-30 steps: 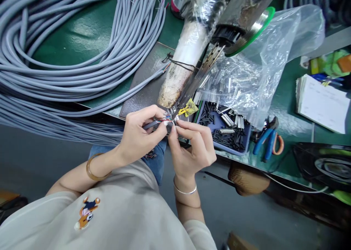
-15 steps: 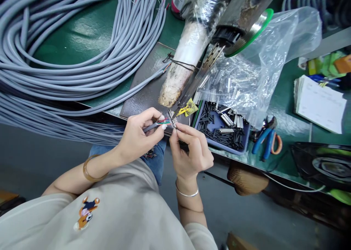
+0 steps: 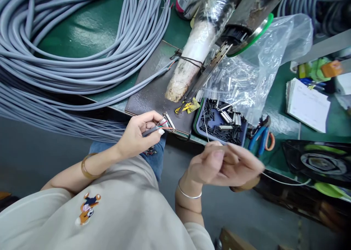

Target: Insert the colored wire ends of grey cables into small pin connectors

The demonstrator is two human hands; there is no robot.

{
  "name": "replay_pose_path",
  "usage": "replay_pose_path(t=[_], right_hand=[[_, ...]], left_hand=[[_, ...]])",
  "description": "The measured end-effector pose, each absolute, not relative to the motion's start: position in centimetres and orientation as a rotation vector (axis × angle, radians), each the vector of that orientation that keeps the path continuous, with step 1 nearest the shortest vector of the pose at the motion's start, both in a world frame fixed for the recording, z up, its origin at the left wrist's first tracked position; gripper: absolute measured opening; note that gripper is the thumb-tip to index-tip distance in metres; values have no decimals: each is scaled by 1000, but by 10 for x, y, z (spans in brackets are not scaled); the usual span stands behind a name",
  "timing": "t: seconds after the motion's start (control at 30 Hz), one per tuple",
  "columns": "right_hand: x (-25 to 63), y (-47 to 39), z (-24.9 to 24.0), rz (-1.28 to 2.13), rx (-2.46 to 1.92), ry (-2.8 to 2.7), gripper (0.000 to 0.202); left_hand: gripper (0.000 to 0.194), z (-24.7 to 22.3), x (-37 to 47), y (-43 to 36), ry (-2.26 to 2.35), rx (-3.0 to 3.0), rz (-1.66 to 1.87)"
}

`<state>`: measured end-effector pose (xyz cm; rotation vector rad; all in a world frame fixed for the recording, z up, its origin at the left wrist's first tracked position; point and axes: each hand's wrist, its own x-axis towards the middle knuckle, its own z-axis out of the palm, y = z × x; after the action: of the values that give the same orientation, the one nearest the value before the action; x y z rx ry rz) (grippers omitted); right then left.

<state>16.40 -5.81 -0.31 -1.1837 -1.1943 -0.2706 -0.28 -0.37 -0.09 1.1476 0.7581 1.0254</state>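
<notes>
My left hand point(image 3: 142, 133) pinches the end of a grey cable point(image 3: 150, 130), whose thin coloured wires reach a small metal pin connector point(image 3: 169, 122) at my fingertips. To the right, in front of the blue tray point(image 3: 222, 142), my right hand point(image 3: 225, 164) is curled and slightly blurred. A thin pale strand point(image 3: 205, 123) runs from the soldering area's right side down to its fingers; the grip on it is too blurred to make out fully. The soldering tool's metal tip point(image 3: 189, 96) slants down behind the connector, beside a yellow piece point(image 3: 185, 107).
Coiled grey cables point(image 3: 82, 68) cover the table's left. Black sleeves and connectors lie in the tray, with a plastic bag point(image 3: 263, 67) behind it. Blue-handled pliers point(image 3: 259, 136), a paper pad point(image 3: 308, 105) and a black fan-like object point(image 3: 318, 162) are farther right.
My right hand has moved away from the connector, right and down, toward the tray's front. The pale strand now shows above it. My left hand still holds the cable, and the connector is tilted differently.
</notes>
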Motion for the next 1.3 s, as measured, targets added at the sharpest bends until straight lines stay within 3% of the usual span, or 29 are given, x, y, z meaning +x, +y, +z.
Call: replay_pose_path(t=[0.13, 0.33, 1.3], right_hand=[[160, -62, -4, -179, -1316, -1218, 22], [153, -65, -17, 60, -1406, -1570, 15], [159, -42, -18, -62, -1337, -1542, 18]], left_hand=[[9, -1, -1, -5, 766, 1144, 1074], [11, -3, -1, -5, 765, 1142, 1032], [8, 0, 22, 7, 1072, 1476, 1205]])
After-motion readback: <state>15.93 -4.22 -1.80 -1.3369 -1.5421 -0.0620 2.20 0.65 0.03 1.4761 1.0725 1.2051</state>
